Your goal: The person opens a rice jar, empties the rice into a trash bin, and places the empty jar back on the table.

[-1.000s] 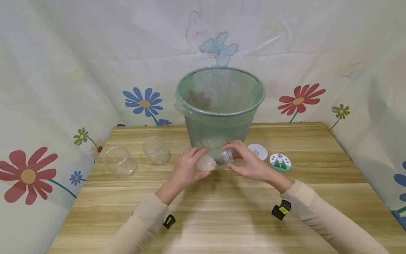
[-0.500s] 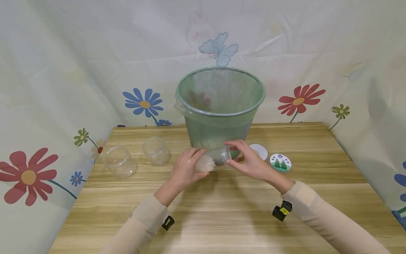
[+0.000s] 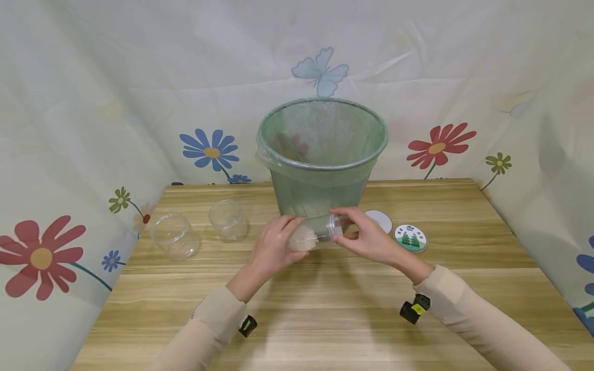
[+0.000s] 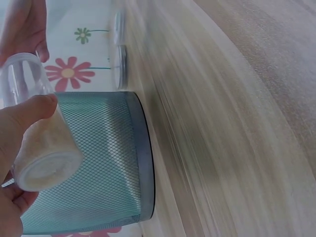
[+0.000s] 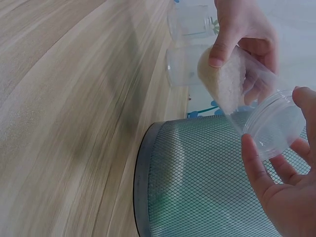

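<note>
A clear jar [image 3: 323, 225] partly filled with white grains [image 3: 303, 238] lies tilted on its side in the air between both hands, before the mesh bin. My left hand [image 3: 273, 243] grips its base end, the thumb and fingers curled round the wall where the grains gather. At the mouth end my right hand [image 3: 366, 238] holds the rim between thumb and fingertips. The right wrist view shows the jar's ringed mouth [image 5: 269, 121] with no lid over it. From the left wrist view, the round base [image 4: 47, 170] faces the camera.
A green mesh bin [image 3: 320, 188] with a clear liner stands at the back middle. Two clear jars [image 3: 175, 238] [image 3: 228, 222] stand on the left. Two round lids, one white [image 3: 379, 221] and one printed green [image 3: 410, 238], lie on the wooden table [image 3: 334, 319] at right.
My right hand's fingertips have shifted slightly at the jar's rim, and the grains inside have moved a little. My left hand keeps its grip in nearly the same place.
</note>
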Demonstrator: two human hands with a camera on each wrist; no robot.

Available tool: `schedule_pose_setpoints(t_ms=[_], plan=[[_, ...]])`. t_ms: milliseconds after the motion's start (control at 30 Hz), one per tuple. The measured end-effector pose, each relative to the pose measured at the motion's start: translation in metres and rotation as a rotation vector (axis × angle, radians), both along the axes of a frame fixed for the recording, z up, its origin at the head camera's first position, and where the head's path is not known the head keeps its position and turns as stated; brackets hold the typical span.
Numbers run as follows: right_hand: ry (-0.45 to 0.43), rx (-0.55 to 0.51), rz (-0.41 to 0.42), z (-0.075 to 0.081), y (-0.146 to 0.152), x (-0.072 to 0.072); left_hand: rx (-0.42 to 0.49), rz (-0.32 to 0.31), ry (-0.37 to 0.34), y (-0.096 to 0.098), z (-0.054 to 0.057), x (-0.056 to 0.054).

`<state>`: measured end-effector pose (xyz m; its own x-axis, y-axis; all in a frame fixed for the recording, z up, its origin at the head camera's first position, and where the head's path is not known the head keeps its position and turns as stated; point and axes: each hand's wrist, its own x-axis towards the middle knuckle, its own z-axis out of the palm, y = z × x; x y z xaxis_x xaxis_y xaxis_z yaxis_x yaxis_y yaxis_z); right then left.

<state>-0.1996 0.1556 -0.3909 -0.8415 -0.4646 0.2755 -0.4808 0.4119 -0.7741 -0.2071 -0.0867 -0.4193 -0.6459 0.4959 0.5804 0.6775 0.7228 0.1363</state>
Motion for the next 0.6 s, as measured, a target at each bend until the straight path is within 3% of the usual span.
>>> schedule_pose_setpoints(t_ms=[467, 600], plan=[[0.086, 0.023, 0.083, -0.001, 0.002, 0.001, -0.006, 0.003, -0.016, 0.001, 0.001, 0.001], [0.114, 0.046, 0.1, 0.014, -0.002, 0.011, -0.002, 0.003, -0.021, 0.002, 0.0, 0.0]])
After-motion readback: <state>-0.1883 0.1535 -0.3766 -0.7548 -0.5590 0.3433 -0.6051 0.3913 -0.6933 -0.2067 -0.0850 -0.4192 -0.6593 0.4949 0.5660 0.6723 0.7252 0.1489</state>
